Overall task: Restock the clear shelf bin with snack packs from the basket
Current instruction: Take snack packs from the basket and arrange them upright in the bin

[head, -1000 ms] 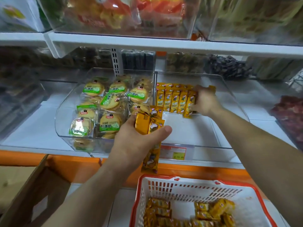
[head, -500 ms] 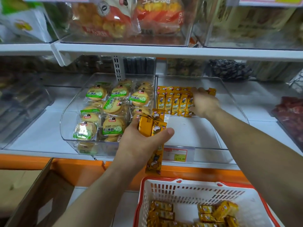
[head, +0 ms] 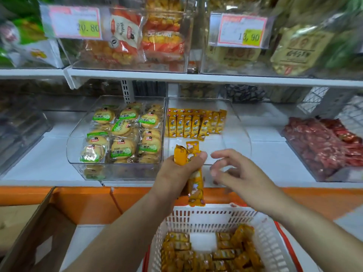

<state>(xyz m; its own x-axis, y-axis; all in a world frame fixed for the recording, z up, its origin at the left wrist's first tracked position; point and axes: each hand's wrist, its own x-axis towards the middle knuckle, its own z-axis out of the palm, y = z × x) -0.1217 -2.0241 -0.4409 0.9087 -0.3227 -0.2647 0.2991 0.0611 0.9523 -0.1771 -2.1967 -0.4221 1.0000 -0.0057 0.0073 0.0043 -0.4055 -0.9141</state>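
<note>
While left hand (head: 174,178) grips packs (head: 180,157), bin (head: 247,141) front lies open.

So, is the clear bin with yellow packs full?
No, mostly empty: one row of yellow packs sits at the back of the clear bin; the floor in front is bare.

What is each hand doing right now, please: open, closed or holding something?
Left hand: grips a bundle of yellow snack packs.
Right hand: open, fingers loosely spread, holding nothing.
</note>
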